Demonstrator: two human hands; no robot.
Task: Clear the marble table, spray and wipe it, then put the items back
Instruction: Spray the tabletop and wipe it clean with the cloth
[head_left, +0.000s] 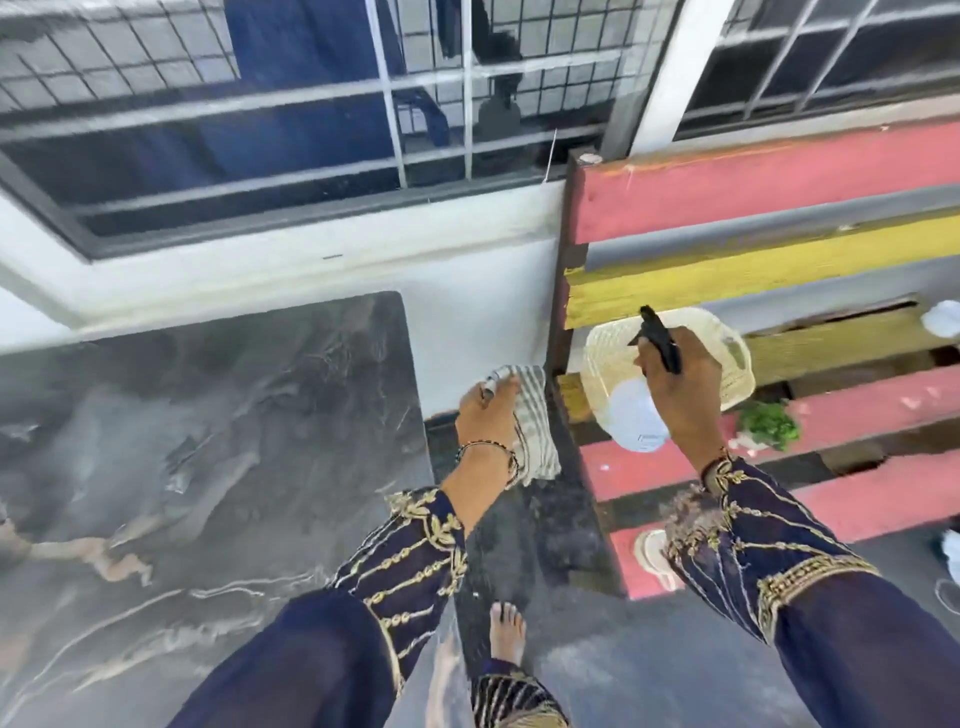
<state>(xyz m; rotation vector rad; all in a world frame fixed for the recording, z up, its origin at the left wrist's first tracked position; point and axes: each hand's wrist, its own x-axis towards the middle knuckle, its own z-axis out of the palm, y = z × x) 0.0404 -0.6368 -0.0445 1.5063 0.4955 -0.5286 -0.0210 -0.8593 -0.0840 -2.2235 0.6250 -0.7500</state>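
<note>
Table (208, 441), bare, lies left of both hands, nearer the left hand (488, 415) gripping the cloth (535, 431); right hand (680, 395) clasps the sprayer (636, 415).

Navy sleeves (415, 566) w/ gold leaf & chain embroidery at cuffs, sheer fabric. Beaded bracelet (491, 449) on left wrist, gold bangle (719, 465) on right. Barefoot (506, 631); matching navy trouser hem.
</note>
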